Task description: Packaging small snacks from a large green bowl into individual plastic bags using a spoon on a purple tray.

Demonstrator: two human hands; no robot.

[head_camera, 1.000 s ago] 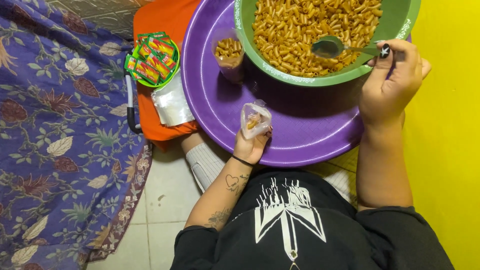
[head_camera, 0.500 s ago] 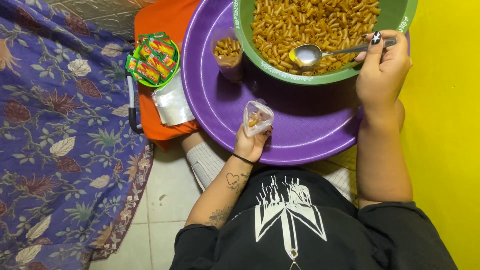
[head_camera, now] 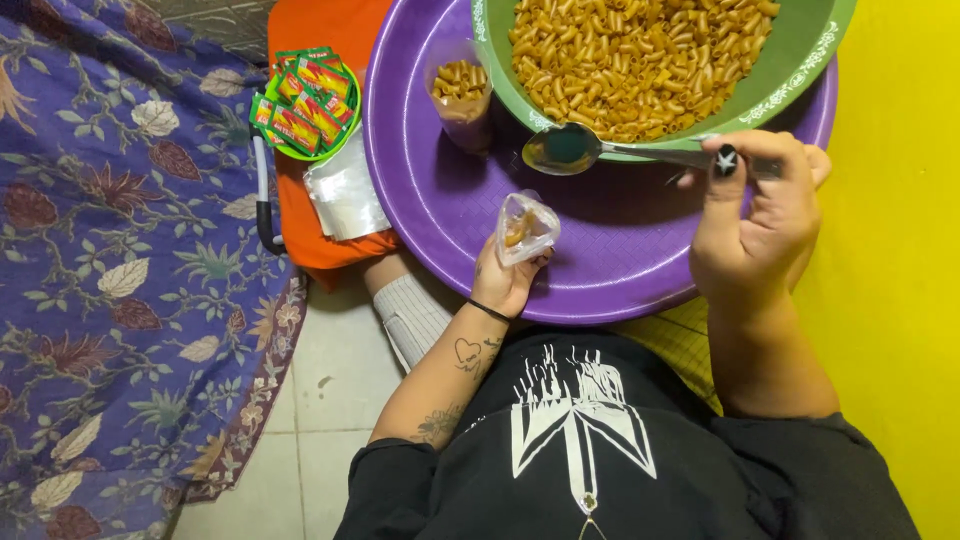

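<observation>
Holding a small clear bag upright, the left hand is pinching its lower part with the fingers, and a little orange pasta is sitting inside. The right hand is gripping the handle of a metal spoon, with thumb and fingertips closed around it. Compared with a moment ago, the spoon is now out of the pasta and its bowl is hanging over the rim of the green bowl, just above and beyond the bag-holding fingers; whether pasta lies in the spoon, I cannot tell. It seems the portion is travelling toward the bag. Farther from the left fingers, a filled bag is standing on the purple tray. Red-green sachets are lying in a small green dish to the left.
</observation>
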